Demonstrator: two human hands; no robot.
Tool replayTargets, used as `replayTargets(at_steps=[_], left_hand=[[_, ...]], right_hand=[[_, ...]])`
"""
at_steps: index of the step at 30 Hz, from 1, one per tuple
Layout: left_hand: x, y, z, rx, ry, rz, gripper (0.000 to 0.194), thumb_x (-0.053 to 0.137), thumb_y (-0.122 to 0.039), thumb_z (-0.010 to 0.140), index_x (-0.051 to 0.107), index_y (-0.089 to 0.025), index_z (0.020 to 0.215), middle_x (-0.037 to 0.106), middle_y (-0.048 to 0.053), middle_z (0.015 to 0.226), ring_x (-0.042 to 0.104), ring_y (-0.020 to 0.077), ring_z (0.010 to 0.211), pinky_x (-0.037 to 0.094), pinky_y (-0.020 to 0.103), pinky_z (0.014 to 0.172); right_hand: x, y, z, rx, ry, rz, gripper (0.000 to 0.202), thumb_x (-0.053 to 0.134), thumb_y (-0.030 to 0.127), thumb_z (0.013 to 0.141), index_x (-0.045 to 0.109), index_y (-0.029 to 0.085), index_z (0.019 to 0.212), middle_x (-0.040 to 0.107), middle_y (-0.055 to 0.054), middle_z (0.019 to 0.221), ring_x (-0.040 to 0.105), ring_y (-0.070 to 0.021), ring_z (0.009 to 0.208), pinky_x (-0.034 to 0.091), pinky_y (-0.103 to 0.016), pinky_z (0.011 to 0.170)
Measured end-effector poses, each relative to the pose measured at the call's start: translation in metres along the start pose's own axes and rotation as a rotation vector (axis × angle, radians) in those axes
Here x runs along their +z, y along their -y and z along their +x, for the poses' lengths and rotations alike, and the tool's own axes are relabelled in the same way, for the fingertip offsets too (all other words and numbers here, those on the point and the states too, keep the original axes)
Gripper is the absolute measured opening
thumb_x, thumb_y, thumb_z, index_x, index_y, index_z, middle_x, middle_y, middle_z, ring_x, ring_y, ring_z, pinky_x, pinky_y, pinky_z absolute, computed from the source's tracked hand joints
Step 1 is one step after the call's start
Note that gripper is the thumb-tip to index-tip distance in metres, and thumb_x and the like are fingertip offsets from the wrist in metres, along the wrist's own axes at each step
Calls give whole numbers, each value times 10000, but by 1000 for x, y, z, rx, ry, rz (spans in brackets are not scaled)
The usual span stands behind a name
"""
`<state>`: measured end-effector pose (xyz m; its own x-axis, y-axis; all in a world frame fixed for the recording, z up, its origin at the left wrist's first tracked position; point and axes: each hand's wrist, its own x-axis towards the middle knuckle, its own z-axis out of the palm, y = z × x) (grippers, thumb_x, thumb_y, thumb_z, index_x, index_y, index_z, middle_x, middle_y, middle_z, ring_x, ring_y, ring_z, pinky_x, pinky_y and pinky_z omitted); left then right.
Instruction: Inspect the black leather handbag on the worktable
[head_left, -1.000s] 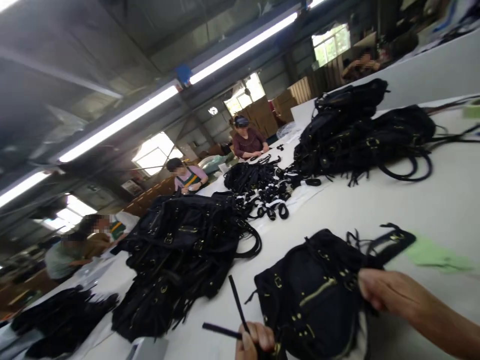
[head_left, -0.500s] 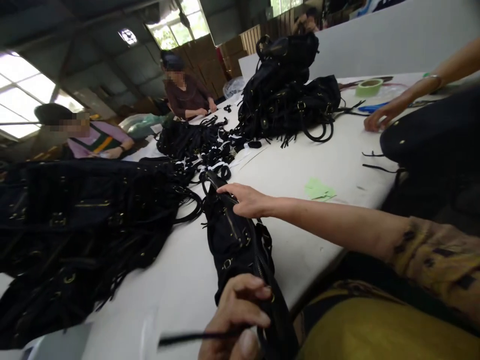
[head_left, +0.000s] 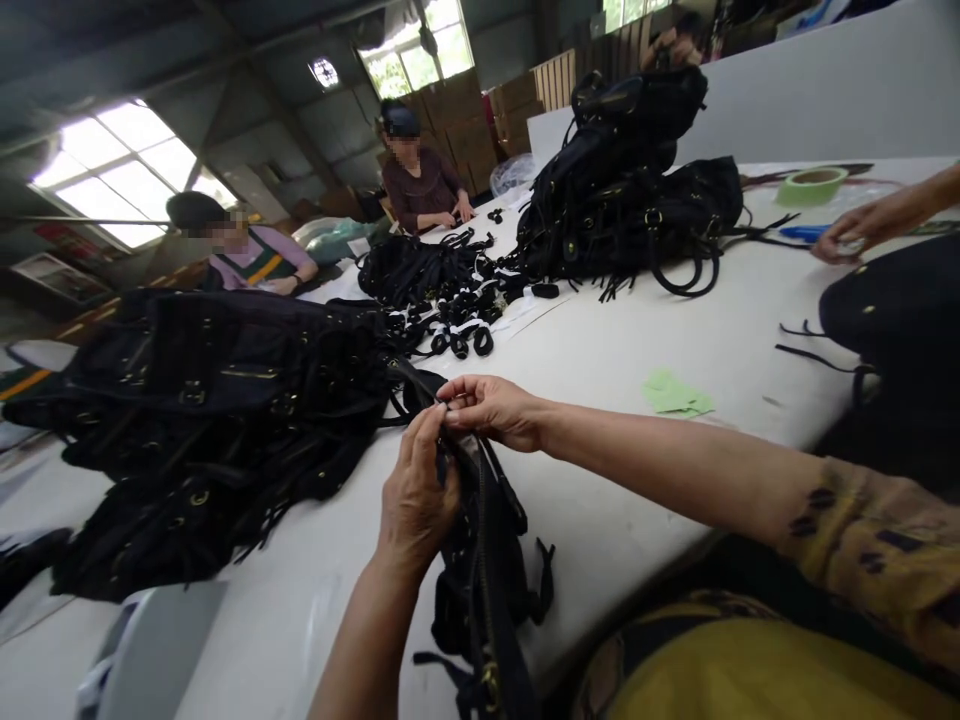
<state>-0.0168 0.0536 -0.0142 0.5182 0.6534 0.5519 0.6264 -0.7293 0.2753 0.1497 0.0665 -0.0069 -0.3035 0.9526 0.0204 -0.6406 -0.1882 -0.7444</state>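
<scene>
Step in hand: fitting/adjusting a strap end at the top of the black fabric bag with brass zip and studs (head_left: 480,520). Bag hangs over the near edge of the white worktop (head_left: 675,330), top end resting on it. Left hand (head_left: 416,490): grip clamped on bag's top edge. Right hand (head_left: 491,408): fingertips pinched together on the strap end, touching the left thumb. Heap of black bags (head_left: 210,400) lies left of the bag; green paper slip (head_left: 675,393) right of it. Next move prob. needs fine fingertip control and steady counter-hold w/ left.
</scene>
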Motion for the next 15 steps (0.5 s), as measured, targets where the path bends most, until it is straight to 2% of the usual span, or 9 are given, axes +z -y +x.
replayTargets(at_steps=[2, 4, 5, 7, 9, 11, 13, 15], left_hand=[[-7, 3, 3, -9, -22, 3, 646, 564, -69, 771, 362, -245, 1360, 589, 69, 1209, 623, 182, 1006, 557, 262, 738], [-22, 5, 6, 23, -22, 43, 717, 591, -46, 733, 337, -231, 1377, 646, 23, 1017, 638, 151, 829, 522, 224, 640], [-32, 5, 7, 62, -19, 79, 687, 589, -42, 737, 361, -221, 1360, 646, 5, 935, 627, 144, 772, 502, 220, 615], [-52, 2, 4, 156, -10, 154, 457, 558, -55, 795, 499, -218, 1218, 615, -6, 842, 593, 131, 707, 465, 219, 592], [-69, -7, -7, 208, 6, 188, 219, 507, -73, 858, 589, -217, 1000, 579, -4, 792, 558, 116, 669, 434, 213, 579], [-78, -21, -24, 204, 45, 172, 176, 492, -84, 882, 601, -218, 915, 560, -4, 765, 534, 108, 644, 415, 208, 567], [-76, -40, -44, 195, 97, 128, 178, 475, -102, 898, 601, -218, 950, 552, -3, 743, 528, 109, 628, 412, 209, 558], [-67, -61, -60, 175, 126, 91, 173, 459, -141, 917, 599, -225, 969, 544, -7, 709, 523, 113, 595, 399, 213, 524]], right_hand=[[8, 8, 4, 10, 48, -20, 421, 774, 64, 563, 560, 114, 923, 599, 11, 689, 581, -89, 613, 480, -162, 583], [16, 24, 9, 1, 124, -106, 398, 758, 58, 552, 561, 118, 893, 585, 26, 679, 568, -84, 598, 473, -164, 566], [20, 35, 12, -13, 167, -178, 377, 750, 55, 551, 561, 119, 871, 574, 36, 675, 555, -80, 588, 462, -163, 550], [27, 62, 17, -57, 249, -376, 310, 723, 44, 565, 559, 116, 819, 553, 49, 662, 522, -72, 567, 432, -163, 520], [32, 96, 24, -130, 313, -660, 228, 675, 13, 595, 556, 110, 762, 538, 55, 635, 487, -66, 546, 392, -166, 501], [35, 129, 32, -249, 337, -1031, 179, 614, -42, 618, 564, 102, 711, 521, 59, 604, 458, -63, 534, 348, -173, 496], [38, 153, 42, -371, 335, -1439, 221, 544, -109, 616, 593, 93, 692, 520, 49, 605, 462, -75, 560, 331, -193, 517], [40, 161, 51, -440, 360, -1800, 289, 503, -154, 607, 623, 88, 708, 547, 19, 659, 494, -103, 632, 347, -220, 565]])
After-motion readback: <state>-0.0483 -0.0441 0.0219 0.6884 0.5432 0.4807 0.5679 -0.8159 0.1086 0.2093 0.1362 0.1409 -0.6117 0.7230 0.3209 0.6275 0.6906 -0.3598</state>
